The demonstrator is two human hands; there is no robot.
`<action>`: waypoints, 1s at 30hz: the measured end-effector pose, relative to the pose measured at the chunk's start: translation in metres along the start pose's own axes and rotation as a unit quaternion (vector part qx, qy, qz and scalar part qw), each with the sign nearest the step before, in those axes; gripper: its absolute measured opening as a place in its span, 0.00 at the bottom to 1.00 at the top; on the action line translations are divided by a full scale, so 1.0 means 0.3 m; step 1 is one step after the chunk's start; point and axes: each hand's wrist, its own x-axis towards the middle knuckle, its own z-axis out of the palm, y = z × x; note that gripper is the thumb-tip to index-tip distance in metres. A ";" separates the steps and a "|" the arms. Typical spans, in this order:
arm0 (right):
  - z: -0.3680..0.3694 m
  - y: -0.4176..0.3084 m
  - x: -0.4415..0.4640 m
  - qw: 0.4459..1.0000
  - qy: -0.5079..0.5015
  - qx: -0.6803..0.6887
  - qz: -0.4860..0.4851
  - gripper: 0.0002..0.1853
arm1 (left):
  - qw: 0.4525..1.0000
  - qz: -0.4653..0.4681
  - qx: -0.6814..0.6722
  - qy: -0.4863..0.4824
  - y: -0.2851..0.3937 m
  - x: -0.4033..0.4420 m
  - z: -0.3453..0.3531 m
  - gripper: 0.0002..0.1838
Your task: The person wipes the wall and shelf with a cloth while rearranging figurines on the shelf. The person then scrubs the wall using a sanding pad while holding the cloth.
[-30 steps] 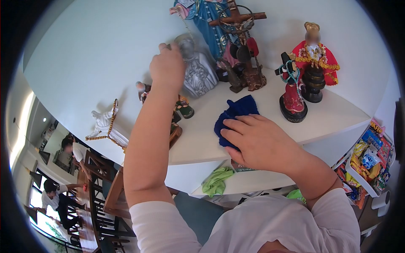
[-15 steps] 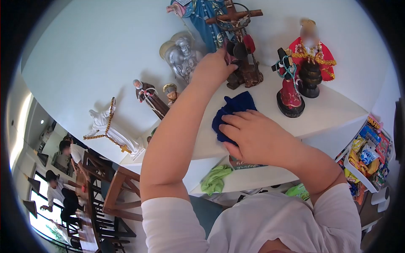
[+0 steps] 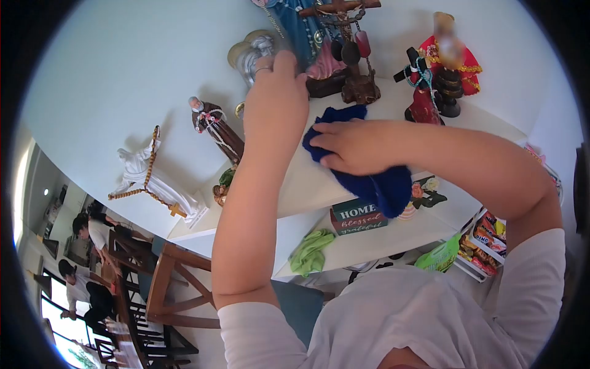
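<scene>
Left hand point(image 3: 276, 92): upper centre of the frame, back of the hand to the camera, fingers partly curled at the silver statue point(image 3: 249, 58). Contact likely; whether it grips cannot be told, as the hand hides that part.

Right hand point(image 3: 356, 144): centre of the frame, half open, fingers apart and bent over the blue cloth point(image 3: 380, 187). It is on the cloth; whether any fold is pinched is not shown.

Blue cloth: bunched, on the white shelf point(image 3: 301, 192), its lower end reaching past the front edge.

On the shelf, left of the frame: white figure point(image 3: 161, 178) with a rosary point(image 3: 148, 169); brown-robed figure point(image 3: 222, 135). Top centre: blue-robed statue point(image 3: 294, 24), crucifix point(image 3: 338, 8) beside it. Upper right: red-caped figure point(image 3: 471, 69), small red figure point(image 3: 423, 107) before it.

Below, lower centre: sign point(image 3: 359, 216); green cloth point(image 3: 311, 252).

Step in hand, as judged: cloth kept to the shelf top while the left hand attends to the silver statue.

Next move, as judged, calls for: a sure hold on the statue, clearance from the blue-robed neighbour, and the cloth spread flatter under the right palm.
</scene>
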 end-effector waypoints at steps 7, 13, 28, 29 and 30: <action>0.124 0.239 0.405 0.999 0.024 0.023 0.014 0.27 | 0.997 -0.048 -0.055 0.024 -0.011 -0.034 0.003 0.12; 0.156 0.294 0.488 0.996 0.053 0.049 0.049 0.29 | 0.996 -0.052 -0.065 0.027 -0.021 -0.057 0.015 0.12; 0.041 0.016 -0.078 0.994 0.105 0.019 -0.038 0.20 | 0.990 -0.110 -0.057 -0.069 -0.069 -0.065 -0.022 0.16; 0.034 0.016 -0.091 0.993 0.108 0.017 -0.042 0.19 | 0.988 -0.120 -0.052 -0.085 -0.058 -0.062 -0.053 0.17; 0.027 0.015 -0.099 0.990 0.128 0.010 -0.053 0.17 | 0.985 -0.130 -0.048 -0.102 -0.049 -0.065 -0.078 0.18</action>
